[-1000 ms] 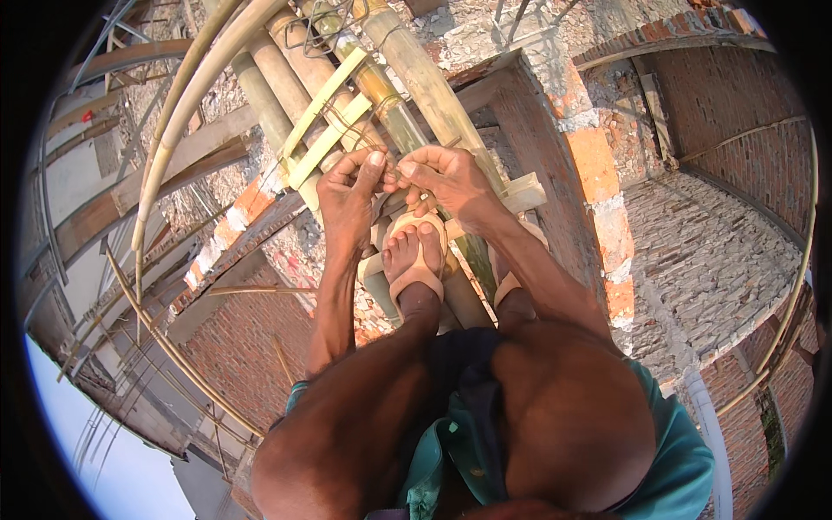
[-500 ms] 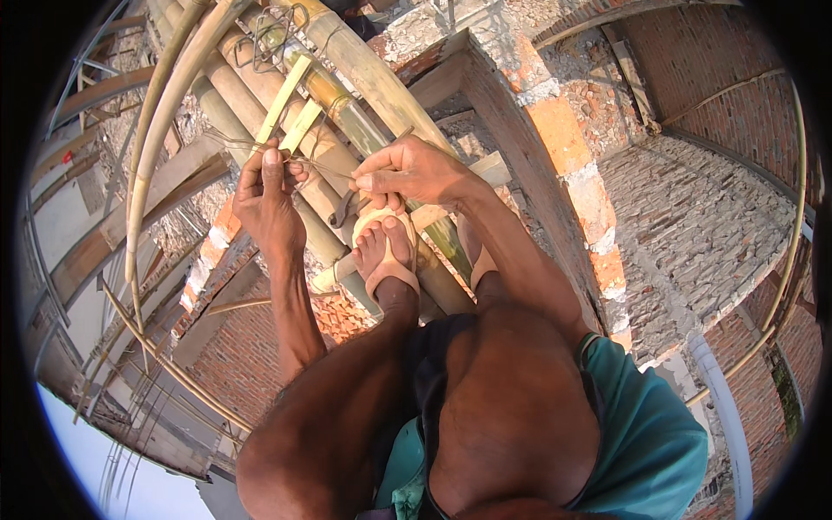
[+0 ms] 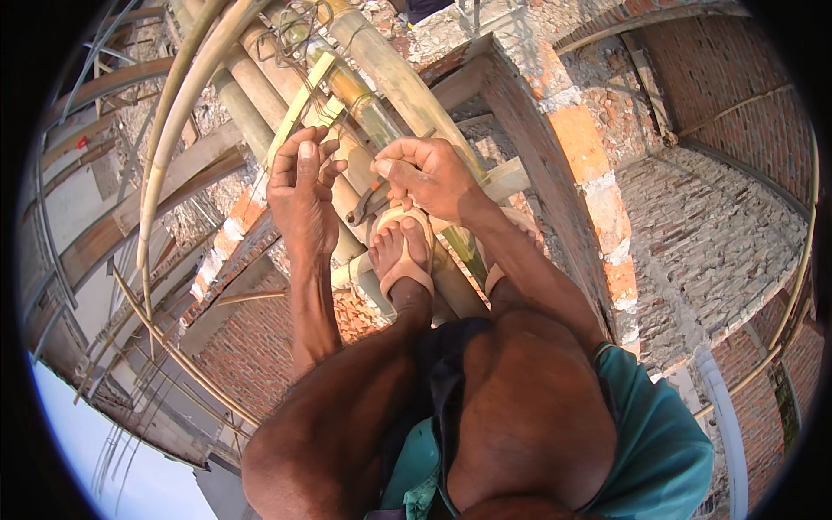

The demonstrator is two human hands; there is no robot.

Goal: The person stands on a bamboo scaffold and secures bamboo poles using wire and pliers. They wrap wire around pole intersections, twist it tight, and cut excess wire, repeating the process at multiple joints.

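Observation:
My left hand (image 3: 303, 184) is raised over the bamboo poles, its thumb bent against the curled fingers. Anything pinched there is too small to make out. Just beyond it a pale yellow split bamboo strip (image 3: 301, 100) slants across the poles, with a shorter strip (image 3: 324, 116) beside it. To the right, my right hand (image 3: 431, 178) is closed in a pinch, and what it holds, if anything, cannot be made out. A dark metal hand tool (image 3: 358, 212) with an orange part lies on the poles between my hands, by my sandalled left foot (image 3: 402, 249).
Bamboo poles (image 3: 260, 65) run side by side under my feet. Tangled tie wire (image 3: 299, 35) lies on them farther off. A wooden beam (image 3: 537, 165) and a brick wall edge (image 3: 579, 143) stand to the right. Curved bamboo (image 3: 160, 156) rises at left, with deep drops below.
The wire seen stretched between my hands no longer shows there. My left hand's fingers have shifted upright, and the tool's orange part has come into view. The whole view has shifted slightly.

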